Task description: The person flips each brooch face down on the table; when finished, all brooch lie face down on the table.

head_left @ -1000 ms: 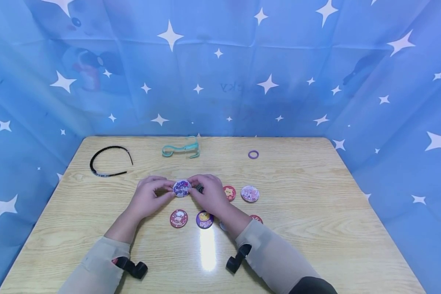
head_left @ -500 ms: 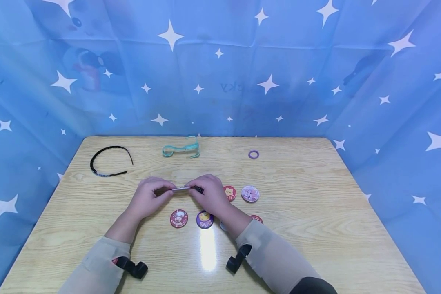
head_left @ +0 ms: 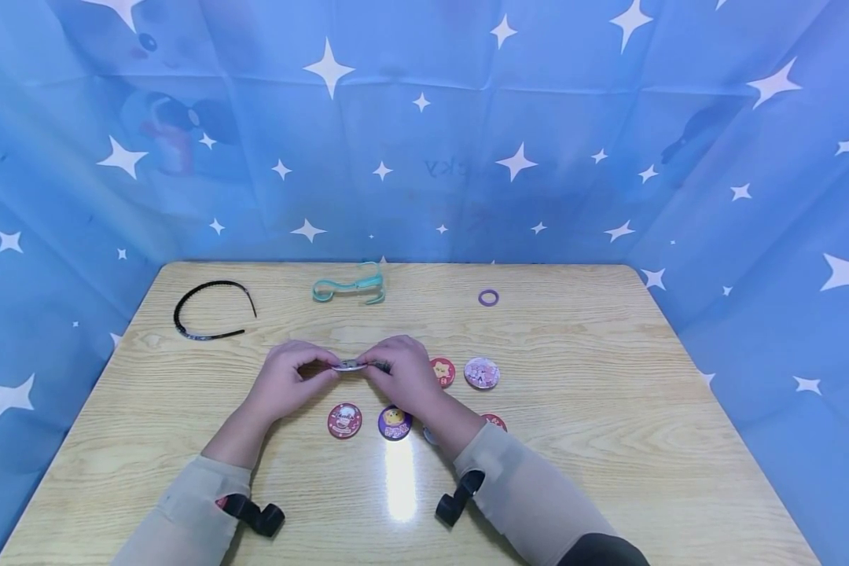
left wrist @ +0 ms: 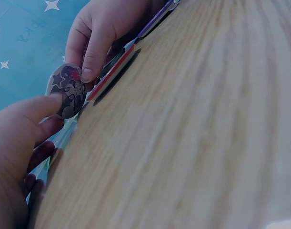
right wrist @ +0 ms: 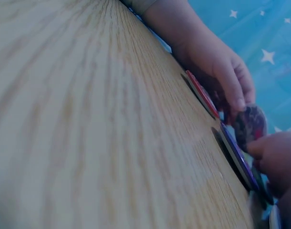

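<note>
On the left of a round, purple-and-grey, star-printed button badge [left wrist: 70,90], my left hand [head_left: 288,381] pinches its rim; the badge sits between my hands over the pale wood-grain worktop [head_left: 608,377], nearly edge-on to my head, its width running hand to hand; on its right, my right hand [head_left: 405,373] pinches the opposite rim, equally near.

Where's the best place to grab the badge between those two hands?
Probably by opposite edges of the badge: left hand from the left, right hand from the right. It's a thin, round disc, nearly edge-on in the head view, so pinching should suit.
</note>
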### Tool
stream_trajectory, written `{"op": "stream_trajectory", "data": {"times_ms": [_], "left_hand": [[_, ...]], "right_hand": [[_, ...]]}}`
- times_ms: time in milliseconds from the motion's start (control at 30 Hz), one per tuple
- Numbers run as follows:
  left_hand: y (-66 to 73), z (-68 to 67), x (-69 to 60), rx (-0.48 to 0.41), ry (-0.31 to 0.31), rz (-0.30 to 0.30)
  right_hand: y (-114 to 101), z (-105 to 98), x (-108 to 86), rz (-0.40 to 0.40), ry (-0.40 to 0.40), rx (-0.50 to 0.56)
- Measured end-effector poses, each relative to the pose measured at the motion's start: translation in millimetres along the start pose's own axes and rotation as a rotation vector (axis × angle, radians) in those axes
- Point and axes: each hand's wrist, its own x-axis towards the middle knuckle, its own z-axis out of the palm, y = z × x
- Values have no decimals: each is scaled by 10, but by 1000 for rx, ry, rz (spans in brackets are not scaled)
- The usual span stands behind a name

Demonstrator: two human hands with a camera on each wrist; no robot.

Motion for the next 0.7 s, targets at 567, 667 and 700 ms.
{"op": "stream_trajectory", "data": {"times_ms": [567,667,700], "left_hand": [[-13,-5,-5,58,-82,-71],[-14,-6,-11,66,-93,-81],[-17,-3,-14,68,-95,-80]], "right_hand": [[-7,-4,-21,24,-81,-116],[-23,-15,-25,32,-97,-119],[-28,-20,-26,33,-103,-121]]}}
